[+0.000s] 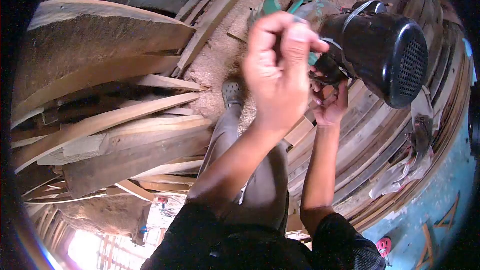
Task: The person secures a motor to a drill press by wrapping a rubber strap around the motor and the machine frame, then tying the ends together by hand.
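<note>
My left hand [280, 65] is raised near the middle of the view, slightly blurred, with fingers curled and the thumb pressed against them. What it pinches, if anything, I cannot make out. Beyond it lies a black motor [382, 52] with a perforated round end cover and a pale strap around its body. My right hand [331, 105] reaches up beneath the motor's near side, its fingers around a small black box-like part [330, 69]. That part's underside and some of the fingertips are hidden. Behind my left hand stands a green metal machine part [297, 0] with a round bolt.
Long boards [350, 135] are stacked under and beside the motor. Thick slabs of wood [105, 50] lie on the left. Sawdust [215, 62] covers the floor around a grey clog [231, 93]. A clear plastic bag [400, 175] hangs over the boards near a blue wall [425, 230].
</note>
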Action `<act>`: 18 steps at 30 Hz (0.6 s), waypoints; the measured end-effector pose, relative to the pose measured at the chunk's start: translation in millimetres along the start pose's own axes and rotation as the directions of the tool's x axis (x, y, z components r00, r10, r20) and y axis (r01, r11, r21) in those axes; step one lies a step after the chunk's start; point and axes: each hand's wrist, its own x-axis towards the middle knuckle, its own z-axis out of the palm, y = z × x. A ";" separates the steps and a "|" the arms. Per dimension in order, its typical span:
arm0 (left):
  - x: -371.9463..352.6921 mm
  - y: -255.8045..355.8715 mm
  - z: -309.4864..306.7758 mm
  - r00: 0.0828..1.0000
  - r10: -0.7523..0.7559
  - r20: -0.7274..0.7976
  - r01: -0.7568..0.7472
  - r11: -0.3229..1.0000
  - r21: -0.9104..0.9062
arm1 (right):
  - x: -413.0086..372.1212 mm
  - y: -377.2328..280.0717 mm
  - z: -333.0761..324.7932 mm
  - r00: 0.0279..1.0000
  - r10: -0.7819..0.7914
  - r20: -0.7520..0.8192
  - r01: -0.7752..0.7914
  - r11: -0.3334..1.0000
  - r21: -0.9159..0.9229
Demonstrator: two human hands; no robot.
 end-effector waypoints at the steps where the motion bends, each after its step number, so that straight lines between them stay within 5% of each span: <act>1: 4.2 9.2 -3.5 0.998 0.047 -0.043 -0.049 0.998 -0.040 | 0.6 -1.4 3.0 0.999 0.013 0.038 -0.013 1.000 0.000; 5: 17.1 44.4 -23.0 0.907 0.164 -0.387 -0.174 0.985 0.010 | 2.2 -2.9 3.3 0.999 0.033 0.008 -0.032 0.999 -0.007; 6: 16.3 52.1 -43.2 0.923 0.282 -0.261 -0.303 0.952 -0.044 | 2.5 -3.1 3.2 0.999 0.037 -0.002 -0.037 0.999 -0.015; 7: 16.9 66.4 -61.4 0.891 0.429 -0.150 -0.404 0.898 0.175 | 2.2 -3.0 3.2 0.999 0.042 -0.013 -0.043 0.999 -0.023; 8: 10.1 79.1 -77.1 0.873 0.429 -0.230 -0.463 0.879 -0.116 | 1.4 -2.8 2.9 0.999 0.043 -0.017 -0.043 0.999 -0.024; 9: 10.2 105.4 -83.6 0.936 0.348 -0.048 -0.341 0.868 -0.360 | 2.1 -2.3 2.3 0.999 0.038 0.011 -0.038 0.999 -0.007; 10: 9.8 114.8 -58.1 0.688 0.627 -0.366 -0.467 0.768 0.438 | 2.4 -2.3 1.8 0.999 0.032 0.038 -0.032 0.999 0.009; 11: 3.8 137.8 -90.8 0.781 0.570 -0.253 -0.530 0.821 0.213 | 1.7 -3.2 1.7 0.999 0.033 0.032 -0.033 0.999 0.003; 15: 16.8 172.1 -132.4 0.702 0.606 -0.375 -0.515 0.795 0.321 | 1.4 -4.1 4.8 1.000 0.020 0.009 -0.020 1.000 0.013; 18: 11.0 165.6 -189.0 0.873 0.458 -0.169 -0.444 0.889 0.116 | 1.1 -4.4 8.0 0.999 0.029 -0.016 -0.029 0.999 -0.015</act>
